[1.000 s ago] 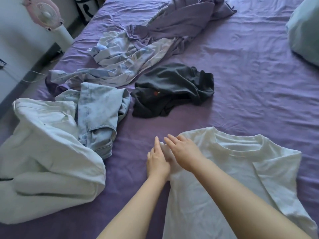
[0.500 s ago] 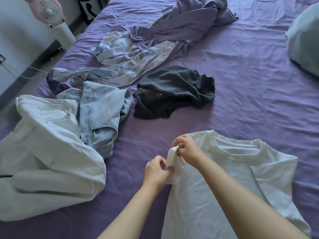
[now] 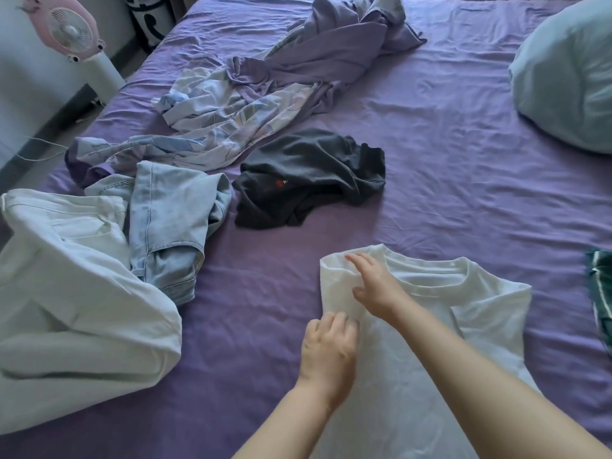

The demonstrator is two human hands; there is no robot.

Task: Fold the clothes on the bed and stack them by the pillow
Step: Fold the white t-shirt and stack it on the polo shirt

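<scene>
Soft matt cotton on the white T-shirt (image 3: 430, 376), faded denim on the jeans (image 3: 172, 220), a wrinkled matt purple sheet (image 3: 463, 160) underneath.

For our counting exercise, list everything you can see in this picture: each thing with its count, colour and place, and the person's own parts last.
bed: 1, purple sheet, fills the view
pillow: 1, pale blue, far right
white tee: 1, white, flat, near centre-right, under both hands
dark tee: 1, charcoal, crumpled, centre
jeans: 1, light blue, left of the dark tee
white trousers: 1, white, near left
printed cloth: 1, pale blue and white, far left
purple cloth: 1, purple, far centre
green cloth: 1, dark green, right edge, cut off
fan: 1, pink and white, beside the bed, top left
left hand: 1, on the white tee's edge
right hand: 1, flat on its folded sleeve
</scene>
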